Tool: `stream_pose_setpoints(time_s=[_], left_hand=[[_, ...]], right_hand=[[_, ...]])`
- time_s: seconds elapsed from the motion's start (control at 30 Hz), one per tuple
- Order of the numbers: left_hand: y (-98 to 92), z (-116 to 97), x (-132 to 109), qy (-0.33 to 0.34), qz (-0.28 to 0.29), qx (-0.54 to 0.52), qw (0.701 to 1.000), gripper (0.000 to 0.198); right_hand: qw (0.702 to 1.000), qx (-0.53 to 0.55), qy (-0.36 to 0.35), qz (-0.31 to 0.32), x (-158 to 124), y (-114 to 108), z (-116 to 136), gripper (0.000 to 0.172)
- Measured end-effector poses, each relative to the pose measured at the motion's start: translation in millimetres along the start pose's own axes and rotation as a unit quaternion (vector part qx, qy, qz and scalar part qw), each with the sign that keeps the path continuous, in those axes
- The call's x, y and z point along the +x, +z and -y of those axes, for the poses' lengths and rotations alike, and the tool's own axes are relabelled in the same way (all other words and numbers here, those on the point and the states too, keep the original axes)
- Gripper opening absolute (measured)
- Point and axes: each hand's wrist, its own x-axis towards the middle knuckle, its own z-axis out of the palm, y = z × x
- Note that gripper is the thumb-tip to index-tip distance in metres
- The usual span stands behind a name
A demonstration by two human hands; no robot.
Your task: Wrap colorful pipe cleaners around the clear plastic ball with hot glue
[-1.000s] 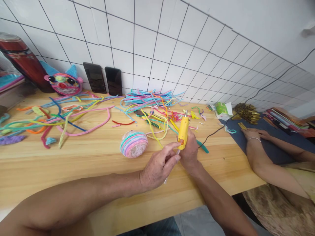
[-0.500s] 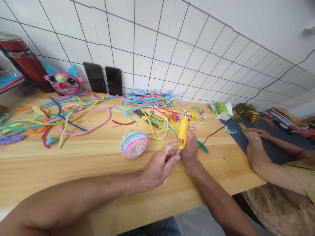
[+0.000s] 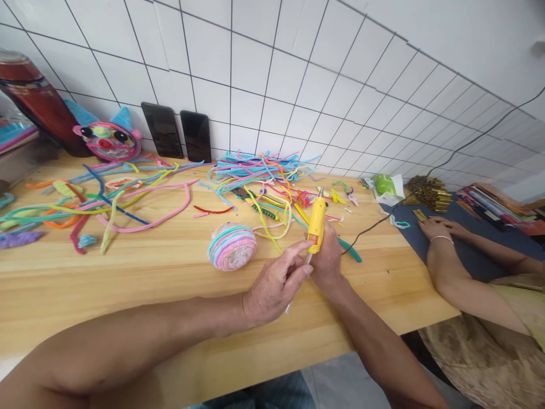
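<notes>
One glue gun (image 3: pixel 316 222) (yellow) — in right hand (image 3: pixel 328 258), left hand (image 3: pixel 271 288) at rear.

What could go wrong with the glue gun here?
Burn: the right hand holds the glue gun; its nozzle, if hot, might touch skin should it tip.
Snag: the black cord trails off to the right and could catch.
Knock: the striped ball sits near the left hand and might roll if bumped.
</notes>
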Motion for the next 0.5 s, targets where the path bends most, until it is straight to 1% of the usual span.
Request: stream_pose_setpoints(time_s=[0.13,0.33,0.5], left_hand=[[-1.1,-1.3,-2.5,0.019,0.006,0.025,0.999,0.051],[-3.0,-7.5,-4.9,0.016,0.026,0.015,0.999,0.056],[-2.1,-5.8,-3.8,0.022,0.022,0.019,0.999,0.057]], right_hand=[[1.000,-0.002,-0.011,-0.003,-1.2,-0.2,1.5,0.044],[1.000,-0.008,-0.006,0.004,-1.8,0.7,2.5,0.046],[1.000,0.001,-0.012,-0.011,-1.1,2.4,2.3,0.046]])
